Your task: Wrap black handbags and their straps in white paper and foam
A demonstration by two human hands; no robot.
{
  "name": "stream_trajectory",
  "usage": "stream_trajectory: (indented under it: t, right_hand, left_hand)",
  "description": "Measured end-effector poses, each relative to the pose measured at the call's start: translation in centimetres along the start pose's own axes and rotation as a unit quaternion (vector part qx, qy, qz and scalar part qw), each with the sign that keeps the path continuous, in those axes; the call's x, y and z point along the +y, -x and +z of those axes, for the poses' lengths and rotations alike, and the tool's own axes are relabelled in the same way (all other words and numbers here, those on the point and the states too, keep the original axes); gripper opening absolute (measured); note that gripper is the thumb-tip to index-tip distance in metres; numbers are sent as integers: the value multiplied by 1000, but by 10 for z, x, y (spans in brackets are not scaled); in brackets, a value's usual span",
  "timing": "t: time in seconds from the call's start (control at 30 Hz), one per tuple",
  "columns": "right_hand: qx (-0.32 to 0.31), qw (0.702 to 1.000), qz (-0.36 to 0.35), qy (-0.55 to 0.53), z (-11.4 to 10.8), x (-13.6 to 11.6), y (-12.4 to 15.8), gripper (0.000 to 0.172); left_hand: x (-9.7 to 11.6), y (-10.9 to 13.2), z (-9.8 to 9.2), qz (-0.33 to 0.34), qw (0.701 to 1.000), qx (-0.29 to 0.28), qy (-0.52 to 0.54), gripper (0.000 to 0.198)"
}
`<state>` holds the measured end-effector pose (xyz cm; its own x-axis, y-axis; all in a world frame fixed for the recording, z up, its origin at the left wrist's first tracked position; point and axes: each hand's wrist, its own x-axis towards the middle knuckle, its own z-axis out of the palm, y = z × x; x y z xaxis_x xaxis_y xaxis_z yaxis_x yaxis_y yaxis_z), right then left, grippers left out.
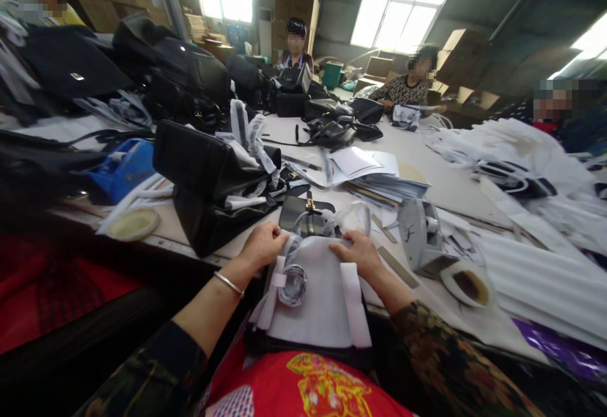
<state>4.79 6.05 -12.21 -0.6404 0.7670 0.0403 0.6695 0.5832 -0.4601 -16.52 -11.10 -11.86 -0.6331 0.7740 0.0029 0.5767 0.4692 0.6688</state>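
Note:
A black handbag lies at the table's front edge and over my lap. Its dark flap with a gold-coloured clasp points away from me. A white sheet covers the near part, with a white foam strip down its right side and another down the left. On the sheet rests a coiled strap in clear wrap. My left hand is closed at the sheet's upper left corner, fingers pinched. At the upper right corner, my right hand grips the sheet's edge between thumb and fingers.
Left stand a large black bag and a blue tape dispenser. A grey tape dispenser, a tape roll and a paper stack are right. White foam sheets lie farther right. Several people sit around the table.

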Motion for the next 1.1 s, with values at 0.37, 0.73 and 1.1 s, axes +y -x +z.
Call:
stream_trajectory:
  t: [0.37, 0.73, 1.1]
  right_hand:
    - [-4, 1000, -31, -2, 4, -6, -3, 16]
    - [51, 991, -92, -86, 18, 11, -1, 19]
    - [151, 986, -71, -28, -23, 37, 3, 39]
  left_hand:
    - [0, 25, 6, -8, 993, 76, -85, 21]
    - [-5, 17, 7, 54, 992, 59, -97, 19]
    - [-1, 35, -33, 66, 991, 75, -93, 16]
